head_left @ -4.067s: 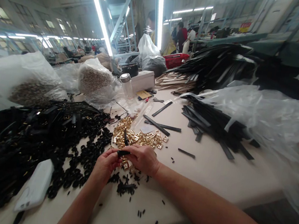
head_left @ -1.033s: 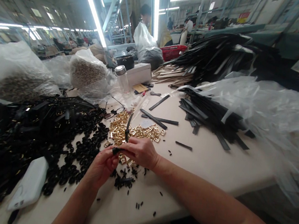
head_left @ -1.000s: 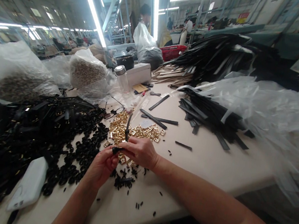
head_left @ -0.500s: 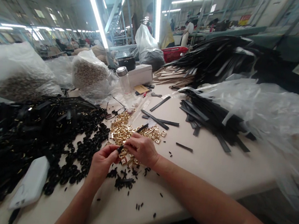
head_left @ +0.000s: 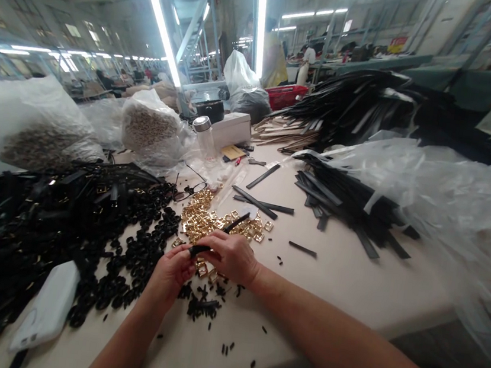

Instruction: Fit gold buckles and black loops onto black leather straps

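Note:
My left hand (head_left: pixel 170 274) and my right hand (head_left: pixel 233 256) meet over the table's middle, both pinched on one thin black strap (head_left: pixel 221 235). The strap's free end sticks out up and to the right, past my right hand, over a heap of gold buckles (head_left: pixel 205 221). Small black loops (head_left: pixel 202 306) lie scattered just below my hands. A wide spread of black rings (head_left: pixel 139 248) lies to the left of my left hand.
A white phone (head_left: pixel 49 309) lies at the near left. Black strap piles (head_left: pixel 350 203) and clear plastic sheeting (head_left: pixel 441 190) fill the right. Bags of parts (head_left: pixel 151 128), a bottle (head_left: pixel 204 137) and a white box (head_left: pixel 232 130) stand behind. People work far back.
The strap's free end has swung from pointing straight up to slanting right. My hands stay together on it, shifted slightly down in the picture as the head camera moved.

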The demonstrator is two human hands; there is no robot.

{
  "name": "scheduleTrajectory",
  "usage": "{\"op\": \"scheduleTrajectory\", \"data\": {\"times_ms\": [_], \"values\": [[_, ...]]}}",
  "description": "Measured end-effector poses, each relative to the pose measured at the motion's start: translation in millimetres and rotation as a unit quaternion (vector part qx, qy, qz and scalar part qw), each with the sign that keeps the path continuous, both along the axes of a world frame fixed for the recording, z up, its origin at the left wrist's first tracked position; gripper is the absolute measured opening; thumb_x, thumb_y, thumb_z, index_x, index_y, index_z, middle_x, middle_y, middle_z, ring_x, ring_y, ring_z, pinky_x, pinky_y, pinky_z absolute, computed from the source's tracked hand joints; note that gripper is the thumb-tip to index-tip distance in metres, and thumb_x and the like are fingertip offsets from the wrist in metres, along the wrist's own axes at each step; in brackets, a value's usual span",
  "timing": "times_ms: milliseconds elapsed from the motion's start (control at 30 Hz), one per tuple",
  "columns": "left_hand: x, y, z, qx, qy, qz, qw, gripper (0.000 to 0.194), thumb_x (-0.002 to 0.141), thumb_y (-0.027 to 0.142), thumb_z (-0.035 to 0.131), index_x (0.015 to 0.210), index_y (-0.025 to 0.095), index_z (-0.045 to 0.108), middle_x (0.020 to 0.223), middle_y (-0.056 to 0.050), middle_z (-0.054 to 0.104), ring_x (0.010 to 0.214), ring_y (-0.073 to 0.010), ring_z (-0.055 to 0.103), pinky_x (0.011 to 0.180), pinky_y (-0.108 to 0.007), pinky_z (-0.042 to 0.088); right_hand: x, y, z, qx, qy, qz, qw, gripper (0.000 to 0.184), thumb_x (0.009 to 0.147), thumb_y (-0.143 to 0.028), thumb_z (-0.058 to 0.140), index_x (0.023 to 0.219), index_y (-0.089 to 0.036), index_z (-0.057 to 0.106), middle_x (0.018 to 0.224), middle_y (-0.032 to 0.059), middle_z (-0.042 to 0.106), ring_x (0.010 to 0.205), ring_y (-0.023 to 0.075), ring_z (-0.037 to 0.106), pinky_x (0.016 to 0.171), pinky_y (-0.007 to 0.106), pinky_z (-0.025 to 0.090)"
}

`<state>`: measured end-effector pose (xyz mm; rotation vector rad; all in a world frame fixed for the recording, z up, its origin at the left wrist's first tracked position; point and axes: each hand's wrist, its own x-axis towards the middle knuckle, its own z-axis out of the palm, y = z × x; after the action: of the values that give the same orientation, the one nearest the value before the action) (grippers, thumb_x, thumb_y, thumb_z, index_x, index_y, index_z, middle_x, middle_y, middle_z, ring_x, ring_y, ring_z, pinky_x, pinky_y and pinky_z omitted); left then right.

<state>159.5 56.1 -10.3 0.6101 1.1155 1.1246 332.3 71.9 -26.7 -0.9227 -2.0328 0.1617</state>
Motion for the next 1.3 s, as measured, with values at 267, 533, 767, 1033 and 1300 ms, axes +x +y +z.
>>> {"op": "scheduleTrajectory", "data": {"times_ms": [267, 533, 767, 1033, 1300], "values": [[-3, -2, 3.2, -0.006, -0.085, -0.024, 0.996, 0.023, 0.061, 0.014, 0.080, 0.078, 0.009, 0.066, 0.066, 0.002, 0.061, 0.050, -0.0026, 0.051, 0.045, -0.010, 0.046, 1, 0, 3.8, -0.004, 0.042, 0.014, 0.999, 0.022, 0.093, -0.039, 0.058, 0.102, -0.022, 0.068, 0.093, 0.0023, 0.071, 0.074, 0.0100, 0.067, 0.065, 0.018, 0.048], [-8, -4, -0.7, -0.016, -0.121, -0.066, 0.990, 0.020, 0.067, 0.016, 0.078, 0.082, 0.009, 0.066, 0.068, 0.002, 0.059, 0.049, -0.0016, 0.047, 0.044, -0.010, 0.045, 0, -1, 3.7, 0.047, 0.015, 0.022, 0.999, 0.023, 0.093, -0.040, 0.057, 0.100, -0.020, 0.068, 0.084, 0.0016, 0.069, 0.066, 0.0102, 0.063, 0.058, 0.020, 0.044], [-11, -3, -0.8, -0.010, -0.119, -0.087, 0.989, 0.022, 0.062, 0.017, 0.083, 0.078, 0.010, 0.068, 0.062, 0.003, 0.059, 0.050, -0.0021, 0.050, 0.045, -0.009, 0.045, 0, -4, 11.5, 0.064, -0.014, 0.019, 0.998, 0.021, 0.094, -0.035, 0.053, 0.088, -0.020, 0.066, 0.073, -0.0007, 0.063, 0.059, 0.0093, 0.057, 0.052, 0.022, 0.035], [1, -3, 9.1, 0.058, -0.002, -0.007, 0.998, 0.033, 0.050, 0.023, 0.090, 0.073, 0.014, 0.068, 0.069, 0.002, 0.066, 0.055, -0.0051, 0.058, 0.052, -0.013, 0.050, 5, -4, 16.3, 0.057, -0.025, -0.009, 0.998, 0.025, 0.094, -0.033, 0.051, 0.078, -0.018, 0.063, 0.069, -0.0012, 0.059, 0.055, 0.0091, 0.050, 0.051, 0.023, 0.030], [-2, 1, 6.2, 0.058, 0.017, -0.004, 0.998, 0.034, 0.047, 0.026, 0.091, 0.070, 0.012, 0.070, 0.063, 0.002, 0.065, 0.051, -0.0040, 0.056, 0.049, -0.011, 0.048, 3, -5, 16.0, 0.044, -0.010, -0.009, 0.999, 0.025, 0.094, -0.034, 0.051, 0.078, -0.018, 0.063, 0.069, -0.0013, 0.059, 0.055, 0.0088, 0.049, 0.052, 0.023, 0.029]]}}
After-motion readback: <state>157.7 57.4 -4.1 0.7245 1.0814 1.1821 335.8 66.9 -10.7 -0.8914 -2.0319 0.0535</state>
